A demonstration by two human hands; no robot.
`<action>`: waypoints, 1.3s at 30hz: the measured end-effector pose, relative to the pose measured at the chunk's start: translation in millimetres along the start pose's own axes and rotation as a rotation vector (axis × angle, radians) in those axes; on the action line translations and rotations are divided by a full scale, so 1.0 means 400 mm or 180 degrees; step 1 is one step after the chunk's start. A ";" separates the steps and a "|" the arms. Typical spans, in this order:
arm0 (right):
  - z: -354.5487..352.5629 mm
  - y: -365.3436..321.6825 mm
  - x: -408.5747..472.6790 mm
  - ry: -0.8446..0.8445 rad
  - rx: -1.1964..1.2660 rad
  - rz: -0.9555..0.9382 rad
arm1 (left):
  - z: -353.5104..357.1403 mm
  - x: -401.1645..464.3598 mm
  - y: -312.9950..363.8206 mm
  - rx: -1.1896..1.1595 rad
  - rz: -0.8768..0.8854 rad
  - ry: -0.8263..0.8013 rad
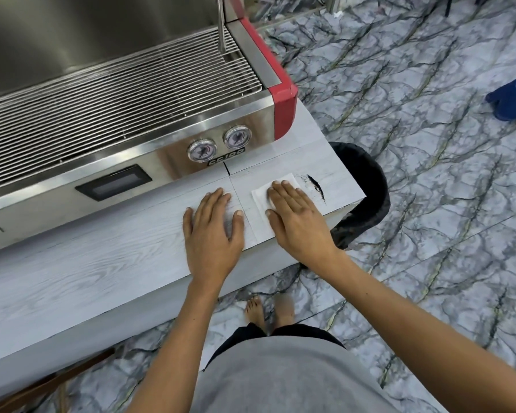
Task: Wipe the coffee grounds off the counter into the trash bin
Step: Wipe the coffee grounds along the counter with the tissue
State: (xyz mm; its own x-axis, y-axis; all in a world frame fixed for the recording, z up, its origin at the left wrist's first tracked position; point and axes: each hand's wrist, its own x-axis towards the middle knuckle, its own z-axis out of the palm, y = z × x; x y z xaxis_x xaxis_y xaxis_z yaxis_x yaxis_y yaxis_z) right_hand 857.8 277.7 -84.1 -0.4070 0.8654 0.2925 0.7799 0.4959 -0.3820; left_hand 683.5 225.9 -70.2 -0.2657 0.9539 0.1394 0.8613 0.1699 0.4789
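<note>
Lying just past the fingertips of the right hand (pixel 295 216), the thin dark streak of coffee grounds (pixel 315 187) sits on the pale wood-grain counter (pixel 87 278) between that hand and the counter's end, its long axis running roughly along that end edge, slightly curved. Beyond the edge and lower down stands the round trash bin lined with a black bag (pixel 367 186), so the push that matters, I'd judge, goes straight away from the hand toward the counter's right end, across the streak rather than along it. The right hand is clearly the nearer one: it lies flat, fingers straight and together, pressing a folded white paper napkin (pixel 276 186) onto the counter, the napkin's far corner close beside the grounds (whether it touches them I can't tell). The left hand (pixel 213 231) rests beside it, palm down, fingers spread and relaxed on the bare counter, holding nothing, in front of the steel espresso machine with red trim (pixel 131 114).
</note>
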 end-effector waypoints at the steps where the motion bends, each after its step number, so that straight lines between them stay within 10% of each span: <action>1: 0.000 0.003 0.008 -0.0007 -0.0003 0.0045 | -0.001 0.000 -0.001 0.0003 0.0001 -0.0023; 39: -0.038 0.044 -0.006 -0.0043 0.0101 0.0162 | -0.008 -0.002 -0.015 0.0037 0.0068 -0.0246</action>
State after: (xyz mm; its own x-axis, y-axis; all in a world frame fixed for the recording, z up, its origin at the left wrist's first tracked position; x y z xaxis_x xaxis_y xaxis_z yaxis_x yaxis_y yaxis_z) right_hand 879.7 283.1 -78.3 -0.3738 0.8903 0.2603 0.7842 0.4532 -0.4238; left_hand 677.1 223.3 -70.3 -0.2132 0.9736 0.0818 0.8715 0.1517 0.4663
